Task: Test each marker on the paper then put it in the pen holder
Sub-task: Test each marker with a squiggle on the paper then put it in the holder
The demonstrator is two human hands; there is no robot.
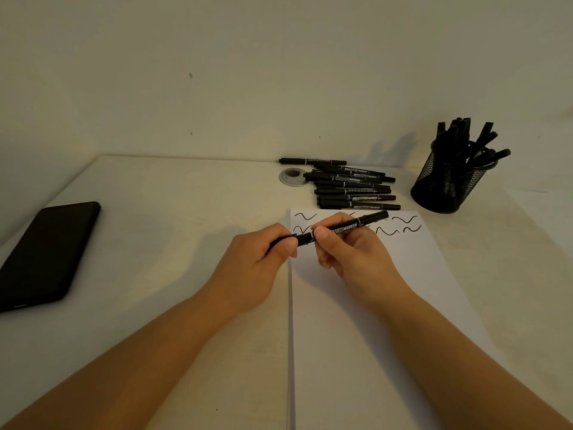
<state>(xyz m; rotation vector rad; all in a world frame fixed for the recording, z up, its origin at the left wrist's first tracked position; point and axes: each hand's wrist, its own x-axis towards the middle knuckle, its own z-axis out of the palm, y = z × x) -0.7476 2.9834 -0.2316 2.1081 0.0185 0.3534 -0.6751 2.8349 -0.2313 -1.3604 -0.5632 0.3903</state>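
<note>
- Head view, step in hand: both hands are holding 1 black marker (338,228) level above the top of the paper (372,305). The left hand (257,262) is gripping the marker's left end and the right hand (347,246) is gripping the barrel just beside it. I am judging this as the cap being pulled off or pushed back on; which of the 2 I cannot tell.
- Head view, fingers: the left hand's fingers (290,243) are curling tightly round the cap end, with the thumb pressing on top. The right hand's thumb and forefinger are pinching the barrel near its printed label, and the other fingers are folding loosely beneath. Neither hand is lying open.
- Head view, task's things: squiggles (406,223) are running across the paper's top edge in 2 rows. A pile of markers (353,187) is lying just beyond the paper, and the mesh pen holder (449,184), already bristling with markers, is standing to the pile's right.
- Head view, next move: if the cap is coming off, the tip is needing a bare patch of paper below the squiggles; if going on, the marker is needing a carry to the pen holder.
- Head view, rest: a dark phone (46,252) is lying on the table (170,197), well apart to the left.
</note>
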